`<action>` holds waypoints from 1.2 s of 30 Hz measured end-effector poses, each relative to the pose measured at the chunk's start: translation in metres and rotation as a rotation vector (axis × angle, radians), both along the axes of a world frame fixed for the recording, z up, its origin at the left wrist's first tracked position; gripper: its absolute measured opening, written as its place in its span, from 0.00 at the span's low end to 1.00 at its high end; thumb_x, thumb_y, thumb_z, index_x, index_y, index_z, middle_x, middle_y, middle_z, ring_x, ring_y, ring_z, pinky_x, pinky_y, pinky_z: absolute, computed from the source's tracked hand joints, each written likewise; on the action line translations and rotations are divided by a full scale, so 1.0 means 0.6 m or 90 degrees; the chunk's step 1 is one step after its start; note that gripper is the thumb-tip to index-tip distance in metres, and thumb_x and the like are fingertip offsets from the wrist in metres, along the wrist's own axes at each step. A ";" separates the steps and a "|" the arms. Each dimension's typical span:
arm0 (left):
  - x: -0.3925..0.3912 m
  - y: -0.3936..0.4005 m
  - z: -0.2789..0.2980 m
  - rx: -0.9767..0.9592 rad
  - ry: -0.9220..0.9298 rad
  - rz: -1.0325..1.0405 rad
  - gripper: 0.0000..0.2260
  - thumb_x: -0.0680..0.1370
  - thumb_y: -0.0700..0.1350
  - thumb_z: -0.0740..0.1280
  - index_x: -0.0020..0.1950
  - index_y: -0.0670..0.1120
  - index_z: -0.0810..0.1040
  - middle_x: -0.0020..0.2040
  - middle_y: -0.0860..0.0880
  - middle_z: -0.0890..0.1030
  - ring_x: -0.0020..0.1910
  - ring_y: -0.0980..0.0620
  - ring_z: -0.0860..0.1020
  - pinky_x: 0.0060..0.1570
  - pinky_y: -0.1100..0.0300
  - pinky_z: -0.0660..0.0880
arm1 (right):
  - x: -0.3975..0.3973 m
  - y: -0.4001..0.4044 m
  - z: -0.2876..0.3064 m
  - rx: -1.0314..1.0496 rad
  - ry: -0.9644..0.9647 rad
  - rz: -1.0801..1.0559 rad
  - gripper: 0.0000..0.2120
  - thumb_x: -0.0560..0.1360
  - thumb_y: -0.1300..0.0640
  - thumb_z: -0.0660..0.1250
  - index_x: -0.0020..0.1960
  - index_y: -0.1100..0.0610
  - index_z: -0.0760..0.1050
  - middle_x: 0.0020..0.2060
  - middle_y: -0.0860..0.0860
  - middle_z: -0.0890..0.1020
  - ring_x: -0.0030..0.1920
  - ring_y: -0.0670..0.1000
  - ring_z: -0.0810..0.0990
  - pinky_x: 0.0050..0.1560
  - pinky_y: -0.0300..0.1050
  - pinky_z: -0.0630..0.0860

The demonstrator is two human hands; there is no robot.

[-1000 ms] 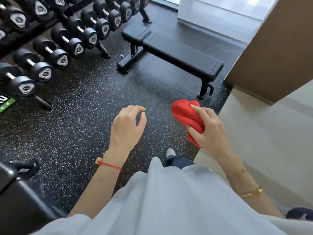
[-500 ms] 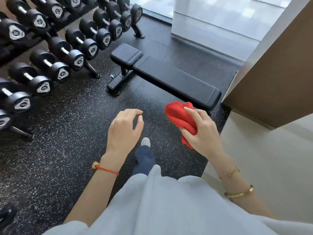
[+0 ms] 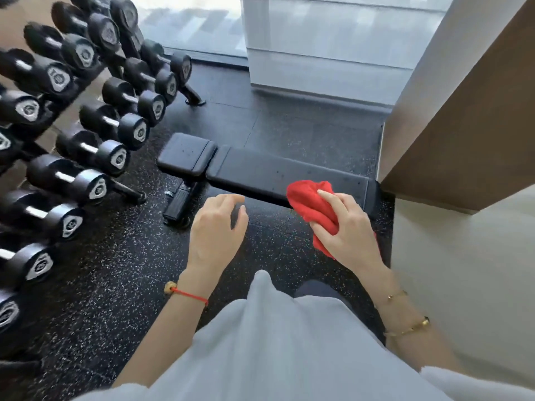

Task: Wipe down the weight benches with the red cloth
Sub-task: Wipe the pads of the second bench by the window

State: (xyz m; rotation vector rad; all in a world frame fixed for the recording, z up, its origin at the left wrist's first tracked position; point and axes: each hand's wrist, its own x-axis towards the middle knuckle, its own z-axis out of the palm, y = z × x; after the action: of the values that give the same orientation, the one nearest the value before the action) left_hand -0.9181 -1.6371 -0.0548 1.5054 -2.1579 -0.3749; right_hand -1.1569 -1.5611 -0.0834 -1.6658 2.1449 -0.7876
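Observation:
A black padded weight bench lies flat across the middle of the view, with its small seat pad at the left end. My right hand grips a bunched red cloth. The cloth overlaps the near edge of the bench's right end; whether it touches the pad I cannot tell. My left hand hovers above the floor just short of the bench, fingers loosely curled and holding nothing. Part of the cloth is hidden under my fingers.
A rack of black dumbbells fills the left side. A brown wall corner stands right beside the bench's right end, with pale flooring below it. A window and white ledge lie beyond. The floor is black speckled rubber.
I have walked closer to the bench, which now sits right in front of my hands. The red cloth now overlaps the bench's right end. Both hands keep their poses.

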 end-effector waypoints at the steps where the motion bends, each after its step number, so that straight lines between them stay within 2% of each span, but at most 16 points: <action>1: -0.006 -0.028 0.000 -0.002 -0.001 -0.020 0.09 0.79 0.43 0.66 0.58 0.45 0.80 0.54 0.48 0.83 0.55 0.47 0.79 0.56 0.51 0.76 | -0.004 -0.021 0.000 0.002 0.000 -0.015 0.27 0.74 0.47 0.69 0.71 0.48 0.69 0.64 0.49 0.74 0.61 0.53 0.75 0.64 0.56 0.72; 11: -0.121 -0.250 -0.055 0.020 0.010 -0.144 0.10 0.79 0.41 0.66 0.60 0.44 0.80 0.55 0.48 0.83 0.55 0.48 0.79 0.56 0.53 0.77 | -0.082 -0.183 -0.048 0.049 0.010 -0.115 0.25 0.73 0.47 0.68 0.70 0.45 0.70 0.63 0.48 0.73 0.60 0.54 0.75 0.63 0.53 0.70; 20: -0.259 -0.410 -0.168 0.048 -0.027 -0.180 0.11 0.79 0.39 0.65 0.60 0.42 0.79 0.56 0.46 0.82 0.56 0.45 0.79 0.57 0.49 0.76 | -0.190 -0.310 -0.179 0.122 0.003 -0.160 0.26 0.74 0.47 0.68 0.71 0.46 0.69 0.63 0.50 0.72 0.62 0.55 0.74 0.62 0.53 0.69; 26: -0.332 -0.468 -0.324 0.070 -0.060 -0.194 0.11 0.78 0.38 0.65 0.60 0.42 0.80 0.58 0.46 0.82 0.58 0.44 0.78 0.57 0.49 0.75 | -0.248 -0.379 -0.333 0.165 -0.005 -0.207 0.26 0.75 0.46 0.67 0.72 0.45 0.68 0.64 0.51 0.71 0.62 0.56 0.73 0.64 0.54 0.68; 32: -0.374 -0.492 -0.547 0.089 -0.077 -0.245 0.12 0.77 0.38 0.66 0.60 0.42 0.80 0.58 0.45 0.82 0.59 0.43 0.78 0.57 0.49 0.74 | -0.278 -0.425 -0.539 0.174 0.001 -0.230 0.26 0.75 0.47 0.67 0.72 0.46 0.68 0.64 0.52 0.71 0.62 0.57 0.73 0.63 0.54 0.68; 36: -0.397 -0.510 -0.698 0.056 -0.071 -0.273 0.12 0.76 0.38 0.67 0.59 0.42 0.80 0.58 0.46 0.82 0.58 0.44 0.79 0.56 0.49 0.75 | -0.303 -0.451 -0.681 0.149 0.042 -0.227 0.26 0.75 0.47 0.67 0.72 0.46 0.68 0.65 0.53 0.71 0.62 0.57 0.73 0.62 0.54 0.69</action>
State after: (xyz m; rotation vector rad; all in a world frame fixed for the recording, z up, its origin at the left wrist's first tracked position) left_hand -1.1562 -1.9431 -0.4737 1.1178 -2.5840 -0.5445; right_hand -1.3385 -1.8317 -0.4921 -1.2282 2.5092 -0.5474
